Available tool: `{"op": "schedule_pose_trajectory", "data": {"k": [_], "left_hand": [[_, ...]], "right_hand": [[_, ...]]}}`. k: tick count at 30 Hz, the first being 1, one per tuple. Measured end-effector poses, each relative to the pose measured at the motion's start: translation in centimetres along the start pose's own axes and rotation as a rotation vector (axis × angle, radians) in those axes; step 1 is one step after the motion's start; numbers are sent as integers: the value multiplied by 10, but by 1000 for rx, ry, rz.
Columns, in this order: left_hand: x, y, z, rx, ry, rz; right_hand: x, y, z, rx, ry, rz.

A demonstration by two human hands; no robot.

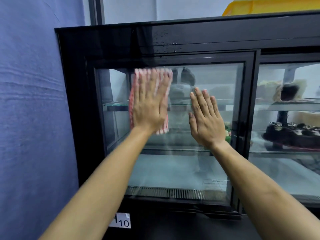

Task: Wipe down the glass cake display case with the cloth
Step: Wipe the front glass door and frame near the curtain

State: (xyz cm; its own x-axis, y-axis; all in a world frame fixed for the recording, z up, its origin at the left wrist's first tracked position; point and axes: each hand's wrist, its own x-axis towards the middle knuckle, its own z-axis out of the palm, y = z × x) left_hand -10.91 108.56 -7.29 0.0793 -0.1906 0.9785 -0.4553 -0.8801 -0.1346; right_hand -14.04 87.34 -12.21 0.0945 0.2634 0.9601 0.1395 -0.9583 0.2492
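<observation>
While flat left hand (pixel 149 108) presses it, cloth (pixel 161 75) (red-white striped) blurs — right hand (pixel 206 122) flat, empty.

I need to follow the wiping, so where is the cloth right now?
In the head view, the red-and-white cloth is pressed flat under the left hand against the upper left of the case's left glass door, with the bare right hand beside it.

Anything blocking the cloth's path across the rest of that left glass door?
Only the person's own right hand, flat on the left glass door just right of the red-and-white striped cloth, which the left hand presses to the pane. Below and above, the glass is bare.
</observation>
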Motion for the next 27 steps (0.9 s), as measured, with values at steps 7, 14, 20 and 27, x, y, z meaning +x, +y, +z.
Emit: {"op": "schedule_pose_trajectory", "data": {"k": [7,14,20,27], "left_hand": [[-289,60,37,-45,-349,444],[-182,26,24,-116,-263,536],[46,-38,-8,30,29,-108],[95,-13,-18,1,82,-424]], "right_hand": [[-11,19,-16,58,32,49],[-34,34,-14,-84,-88,2],[-34,33,-15,-82,-101,20],[-34,32,-13,-109,-71,12]]}}
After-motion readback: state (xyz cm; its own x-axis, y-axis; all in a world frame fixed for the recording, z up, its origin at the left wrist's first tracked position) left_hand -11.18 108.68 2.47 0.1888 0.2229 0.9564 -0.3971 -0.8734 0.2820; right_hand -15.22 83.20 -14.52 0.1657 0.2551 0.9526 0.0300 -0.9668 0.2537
